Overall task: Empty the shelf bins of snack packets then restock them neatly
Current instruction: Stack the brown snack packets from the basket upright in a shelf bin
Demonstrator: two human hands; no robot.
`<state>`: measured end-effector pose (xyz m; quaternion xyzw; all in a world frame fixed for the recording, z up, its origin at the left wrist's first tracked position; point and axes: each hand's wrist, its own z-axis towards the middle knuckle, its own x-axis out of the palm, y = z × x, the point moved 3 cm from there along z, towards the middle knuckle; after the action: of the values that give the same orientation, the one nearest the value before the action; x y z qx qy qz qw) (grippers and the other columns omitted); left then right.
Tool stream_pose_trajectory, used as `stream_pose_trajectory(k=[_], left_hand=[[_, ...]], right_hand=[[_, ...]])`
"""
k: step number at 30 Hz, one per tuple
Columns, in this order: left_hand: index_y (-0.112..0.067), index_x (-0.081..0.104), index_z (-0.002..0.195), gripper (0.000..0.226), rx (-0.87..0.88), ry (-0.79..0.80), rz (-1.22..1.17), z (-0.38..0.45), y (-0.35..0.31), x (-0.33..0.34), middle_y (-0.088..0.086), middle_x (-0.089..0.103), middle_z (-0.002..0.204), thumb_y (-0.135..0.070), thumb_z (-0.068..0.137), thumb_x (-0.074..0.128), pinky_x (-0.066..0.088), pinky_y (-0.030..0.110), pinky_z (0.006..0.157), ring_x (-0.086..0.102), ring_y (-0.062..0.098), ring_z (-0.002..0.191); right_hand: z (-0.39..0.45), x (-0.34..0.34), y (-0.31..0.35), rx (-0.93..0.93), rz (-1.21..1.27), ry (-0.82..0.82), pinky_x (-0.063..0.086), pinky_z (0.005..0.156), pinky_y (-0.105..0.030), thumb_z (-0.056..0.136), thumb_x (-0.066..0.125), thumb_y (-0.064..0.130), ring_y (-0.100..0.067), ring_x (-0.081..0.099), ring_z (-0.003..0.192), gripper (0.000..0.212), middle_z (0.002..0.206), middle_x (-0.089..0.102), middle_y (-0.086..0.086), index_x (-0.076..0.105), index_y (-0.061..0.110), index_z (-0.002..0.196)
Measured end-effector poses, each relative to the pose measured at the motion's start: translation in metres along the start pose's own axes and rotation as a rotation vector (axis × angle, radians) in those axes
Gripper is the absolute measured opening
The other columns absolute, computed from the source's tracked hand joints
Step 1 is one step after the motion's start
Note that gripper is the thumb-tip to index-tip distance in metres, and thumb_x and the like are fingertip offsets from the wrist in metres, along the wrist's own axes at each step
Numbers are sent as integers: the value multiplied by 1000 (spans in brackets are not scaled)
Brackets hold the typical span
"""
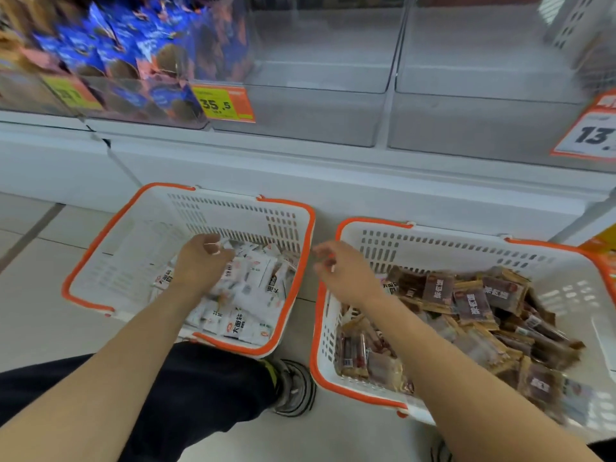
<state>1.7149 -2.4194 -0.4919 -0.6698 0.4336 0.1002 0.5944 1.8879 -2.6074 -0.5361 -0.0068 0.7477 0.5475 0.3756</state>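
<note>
the left hand (200, 258) is reaching into the left basket (100, 248), fingers curled among white packets (246, 295) — grip unclear. the right hand (340, 268) is hovering loosely curled beside brown packets (473, 305) filling the right basket (433, 241). beyond, clear bins (316, 115) are sitting bare — blurred.

Two baskets (186, 225) (466, 248) side by side below bins (316, 115).

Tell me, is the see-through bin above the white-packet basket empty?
Empty: the clear bin shows only bare walls and floor, no packets.
</note>
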Motion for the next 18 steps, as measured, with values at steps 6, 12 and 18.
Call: stream_pose_trajectory(k=[6,12,18], left_hand=[[-20,68,99,7,420,300,90,-43,-46,82,-7,68,90,-20,93,67,49,14,72,63,3,81],[-20,63,107,14,555,695,249,-80,-66,185,-10,63,97,-30,96,63,43,9,69,58,2,86],[-14,55,125,35,408,748,383,-65,-51,270,3,60,119,-30,95,64,45,28,88,57,17,103]], right_hand=[[-4,-60,-121,310,-346,92,52,91,-38,90,69,24,-25,63,104,24,108,67,-5,65,11,110],[-4,-78,-183,213,-624,171,50,93,-37,78,77,54,-24,54,117,57,123,58,1,61,25,125],[-18,-77,-246,205,-971,436,28,114,-59,80,64,69,-32,22,146,92,161,22,-2,27,33,156]])
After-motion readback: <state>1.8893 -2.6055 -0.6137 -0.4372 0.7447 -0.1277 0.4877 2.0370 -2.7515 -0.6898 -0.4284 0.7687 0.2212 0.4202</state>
